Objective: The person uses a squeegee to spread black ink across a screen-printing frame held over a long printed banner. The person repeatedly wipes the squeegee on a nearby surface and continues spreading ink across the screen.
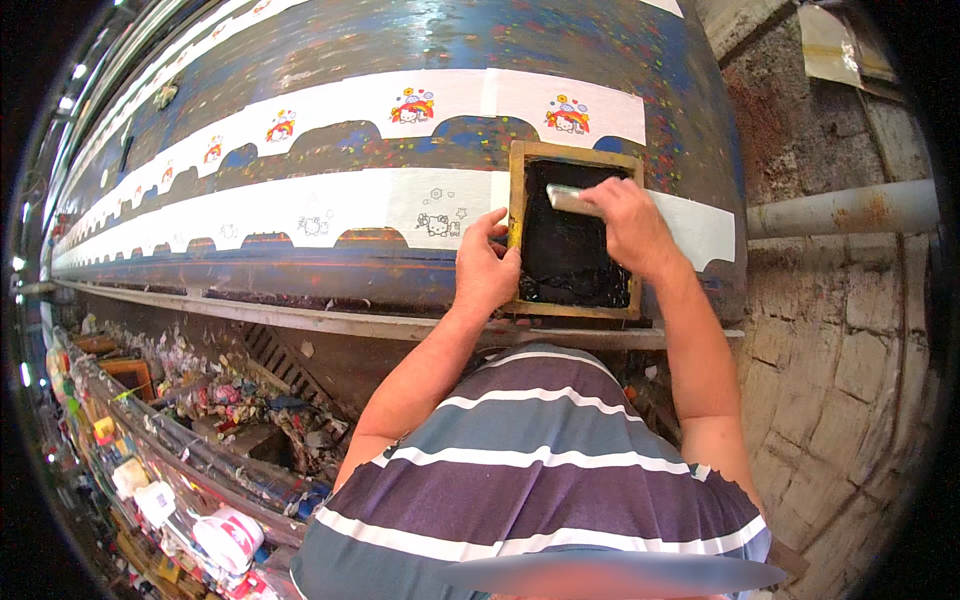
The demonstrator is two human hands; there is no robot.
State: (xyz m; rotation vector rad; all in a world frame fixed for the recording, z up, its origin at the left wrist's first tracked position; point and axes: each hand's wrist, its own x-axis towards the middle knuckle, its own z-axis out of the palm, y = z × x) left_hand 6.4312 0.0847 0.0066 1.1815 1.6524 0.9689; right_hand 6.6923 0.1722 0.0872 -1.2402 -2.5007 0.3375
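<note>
Here the left hand pins the left edge of a wooden screen frame flat on the long blue worktop; grip closed on the frame's side, thumb on top; the right hand has its grip wrapped round a squeegee near the top of the black-inked mesh, blade on the ink. The frame sits over the near white strip, approx. at its right end; to the left that strip shows small black outline figures, so prob. several prints are done; the strip's bit right of the frame looks blank. The far white strip carries coloured cartoon figures, red w/ rainbow arcs, evenly spaced; bright packets lie on the shelf bottom left.
</note>
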